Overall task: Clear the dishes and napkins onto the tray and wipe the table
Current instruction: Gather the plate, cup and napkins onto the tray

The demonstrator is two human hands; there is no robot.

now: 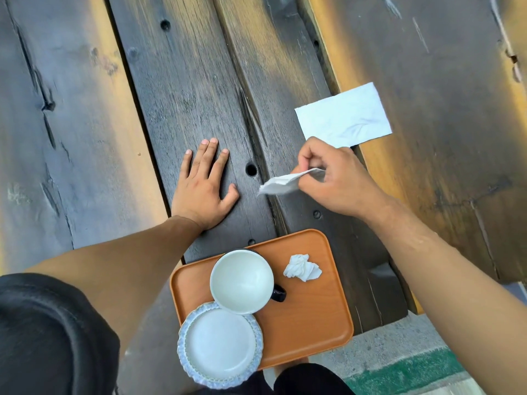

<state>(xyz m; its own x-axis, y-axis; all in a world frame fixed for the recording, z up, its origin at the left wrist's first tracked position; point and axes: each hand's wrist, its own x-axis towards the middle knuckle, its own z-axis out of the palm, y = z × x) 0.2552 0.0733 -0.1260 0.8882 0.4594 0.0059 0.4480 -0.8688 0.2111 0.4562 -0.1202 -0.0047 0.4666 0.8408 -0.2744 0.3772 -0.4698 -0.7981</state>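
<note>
- The right hand (333, 181) pinches a folded napkin (281, 184) between thumb and curled fingers, just above the table (194, 89); the napkin's long axis runs left to right, its free end pointing left and slightly toward the person
- The left hand (204, 189) lies flat on the dark plank, fingers straight and spread, grasping nothing
- A flat napkin (343, 115) lies on the table beyond the right hand, its long axis running left to right, tilted up at the right
- The tray (308, 317) sits at the near table edge; on it stand a cup (242, 280), a plate (219, 344) overhanging the tray's near left corner, and a crumpled napkin (302, 267) right of the cup
</note>
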